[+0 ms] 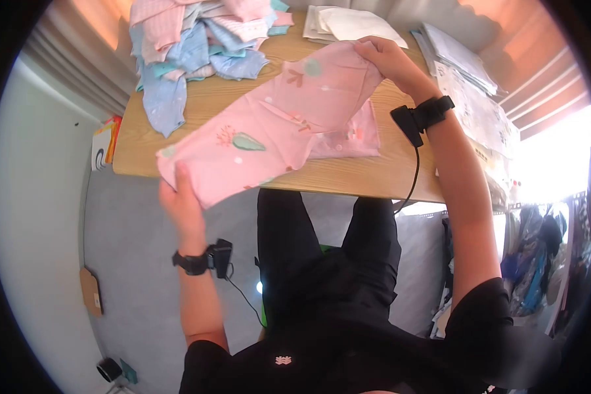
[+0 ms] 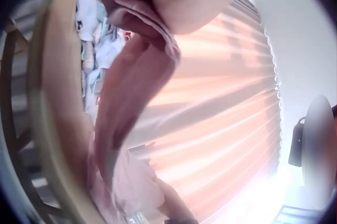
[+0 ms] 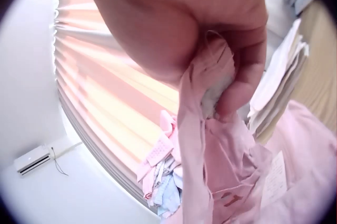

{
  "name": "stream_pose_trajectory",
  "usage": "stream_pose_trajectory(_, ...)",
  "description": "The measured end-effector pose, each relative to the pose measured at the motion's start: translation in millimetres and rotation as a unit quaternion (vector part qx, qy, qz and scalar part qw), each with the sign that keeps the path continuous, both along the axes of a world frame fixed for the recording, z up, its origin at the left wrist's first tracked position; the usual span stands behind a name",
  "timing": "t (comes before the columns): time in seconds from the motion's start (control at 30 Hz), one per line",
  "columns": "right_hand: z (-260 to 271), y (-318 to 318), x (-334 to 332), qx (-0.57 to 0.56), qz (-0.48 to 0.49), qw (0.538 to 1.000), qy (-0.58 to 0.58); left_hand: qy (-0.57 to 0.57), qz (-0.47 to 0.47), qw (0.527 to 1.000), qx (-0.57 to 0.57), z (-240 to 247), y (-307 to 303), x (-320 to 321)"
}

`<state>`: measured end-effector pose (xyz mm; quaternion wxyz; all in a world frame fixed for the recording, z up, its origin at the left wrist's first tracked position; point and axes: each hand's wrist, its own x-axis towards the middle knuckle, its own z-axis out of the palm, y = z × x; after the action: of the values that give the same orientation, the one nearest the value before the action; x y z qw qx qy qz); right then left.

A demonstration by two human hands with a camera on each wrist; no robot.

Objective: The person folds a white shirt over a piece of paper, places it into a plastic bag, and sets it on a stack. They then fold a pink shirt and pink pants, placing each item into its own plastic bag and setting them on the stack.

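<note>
Both hands hold a pink printed garment [image 1: 243, 141], stretched on a slant above the table's front part. It carries carrot-like and leafy motifs. My left hand [image 1: 182, 207] pinches its lower left end, thumb on top. At the upper right end, my right hand [image 1: 391, 62] grips the edge. The right wrist view shows the fingers [image 3: 245, 90] curled round a seamed edge, with a white label [image 3: 275, 179] on the inner side below. Another pink folded piece [image 1: 358, 134] lies on the table, partly hidden under the held garment.
A heap of pink, blue and white clothes [image 1: 203, 39] covers the back left of the wooden table [image 1: 138, 141], one blue sleeve hanging forward. White packets [image 1: 354, 25] lie at the back, and plastic-wrapped stacks [image 1: 463, 59] stand on the right. Curtains [image 1: 79, 52] hang behind.
</note>
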<state>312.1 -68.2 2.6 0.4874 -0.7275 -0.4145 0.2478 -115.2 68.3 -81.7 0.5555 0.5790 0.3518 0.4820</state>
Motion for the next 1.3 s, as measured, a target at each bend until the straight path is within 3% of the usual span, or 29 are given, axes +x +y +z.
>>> stream_pose_trajectory(0.13, 26.9, -57.7, -22.8, 0.052, -0.142, 0.974, -0.166, -0.085, -0.041, 0.995, 0.042, 39.7, 14.4, 20.8)
stream_pose_trajectory(0.27, 9.5, -120.1, -50.7, 0.014, -0.219, 0.963, -0.158, 0.032, -0.107, 0.993, -0.023, 33.1, 38.6, 35.3)
stream_pose_trajectory(0.37, -40.4, -150.3, -64.9, -0.05, -0.178, 0.968, -0.172, 0.212, -0.129, 0.968, 0.021, -7.5, 68.5, 37.4)
stream_pose_trajectory(0.47, -84.4, -160.9, -68.2, -0.021, -0.104, 0.988, -0.114, 0.277, -0.098, 0.956, 0.012, -10.8, 69.8, 40.9)
stream_pose_trajectory(0.7, -87.1, -159.8, -62.6, 0.067, -0.172, 0.983, 0.012, 0.164, -0.132, 0.978, 0.017, -11.7, 76.5, 37.9)
stream_pose_trajectory(0.8, -92.3, -163.4, -67.2, -0.027, -0.217, 0.956, -0.193, 0.15, -0.135, 0.979, -0.009, -16.6, 83.7, 35.4)
stream_pose_trajectory(0.9, -72.9, -168.1, -71.8, -0.162, -0.193, 0.961, -0.118, 0.176, -0.141, 0.972, -0.066, -7.1, 83.9, 35.1)
stream_pose_trajectory(1.0, -66.7, -166.4, -69.5, -0.191, -0.154, 0.963, -0.111, 0.201, -0.187, 0.956, -0.103, -1.2, 90.3, 31.9)
stream_pose_trajectory(1.1, -54.9, -159.2, -64.4, -0.227, -0.078, 0.97, -0.027, 0.204, -0.232, 0.943, -0.122, 7.5, 93.1, 36.3)
stream_pose_trajectory(1.2, -61.1, -157.6, -65.4, -0.196, -0.1, 0.973, -0.074, 0.222, -0.263, 0.929, -0.135, 12.3, 103.4, 35.0)
stream_pose_trajectory(1.27, -77.4, -158.2, -57.2, -0.105, -0.108, 0.988, -0.024, 0.243, -0.279, 0.919, -0.135, 13.7, 108.8, 34.0)
stream_pose_trajectory(1.3, -76.0, -157.0, -57.5, -0.06, -0.112, 0.992, 0.002, 0.254, -0.235, 0.928, -0.136, 17.8, 106.1, 34.8)
